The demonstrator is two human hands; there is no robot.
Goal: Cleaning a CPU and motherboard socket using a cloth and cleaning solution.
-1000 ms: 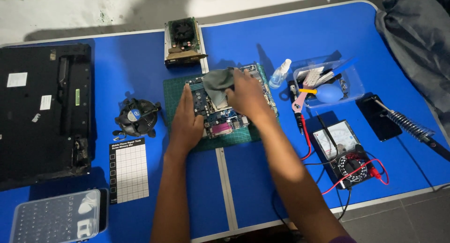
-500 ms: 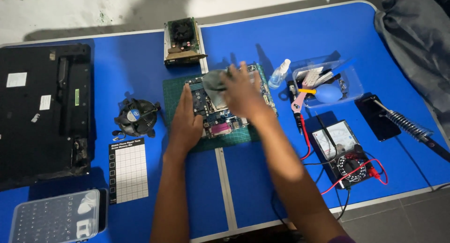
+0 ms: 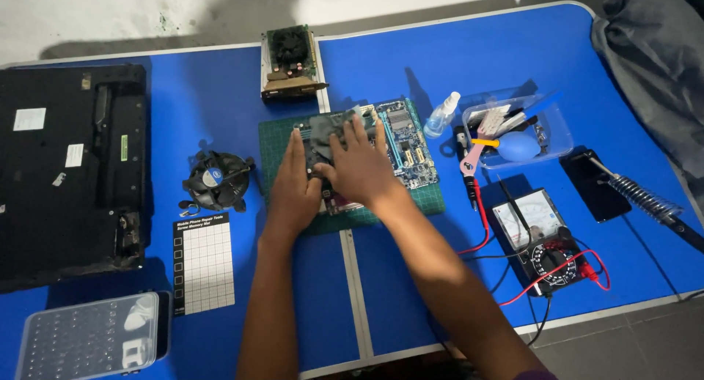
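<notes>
A blue-green circuit board [image 3: 408, 139] lies on a green cutting mat [image 3: 429, 199] at the table's centre. My right hand [image 3: 361, 167] presses a grey cloth [image 3: 330, 128] flat onto the board's left part, fingers spread over it. My left hand [image 3: 295, 189] rests flat on the board's left edge and the mat, holding it down, fingers together and pointing away from me.
A black cooling fan [image 3: 217, 180] and a white grid card [image 3: 204, 263] lie left of the mat, a black laptop base [image 3: 70, 167] further left. Behind sits a graphics card [image 3: 290, 61]. On the right are a spray bottle [image 3: 442, 115], tool tray [image 3: 557, 134], multimeter [image 3: 539, 241], phone [image 3: 595, 185] and soldering iron [image 3: 645, 200].
My right hand has slid the cloth leftwards across the board, from its upper middle to its left part. The left hand has stayed in place.
</notes>
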